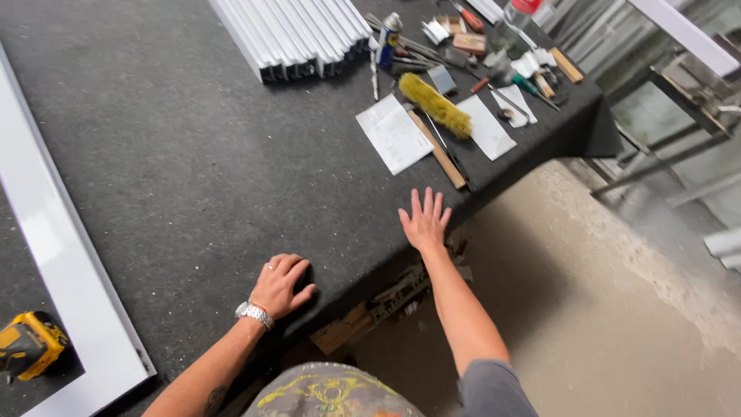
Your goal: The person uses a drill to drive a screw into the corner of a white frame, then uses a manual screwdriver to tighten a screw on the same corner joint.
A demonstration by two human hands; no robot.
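Nearest, at 6 o'clock: the person's patterned grey-yellow shirt front (332,392) is filling the bottom edge, both forearms are extending up from it.

Left hand (279,284): lying palm-down on the dark grey felt-covered workbench top (193,170), close to its near edge, fingers loosely curled and together, gripping nothing. It is wearing a silver metal wristwatch (255,313) on the wrist and a ring on one finger.

Right hand (424,220): at 1 o'clock from the left hand, well apart from it. Fingers are spread and straight, palm down, at the bench's near edge; holding nothing. Cannot tell whether it is pressing on the felt or hovering just over it.

At 8 o'clock: a yellow-and-black cordless power tool (29,345) is sitting partly cut off by the picture edge, just beside a long flat white plastic frame profile (54,255) that is running up the left side of the bench.

Below the bench edge, between the arms: wood and metal scraps (382,303) are lying in shadow over the pale concrete floor (587,309).

Further out, at 12 o'clock from the right hand: a white sheet of paper (394,133), a long wooden strip (438,149), a yellow bristle roller brush (434,104) and a second white sheet (487,127) are lying close together.

Farthest, at 12 to 1 o'clock: a stack of white ribbed profiles (297,31), a blue-and-white spray can (388,38) and a clutter of small hand tools (502,66) are sitting by the bench's far corner.
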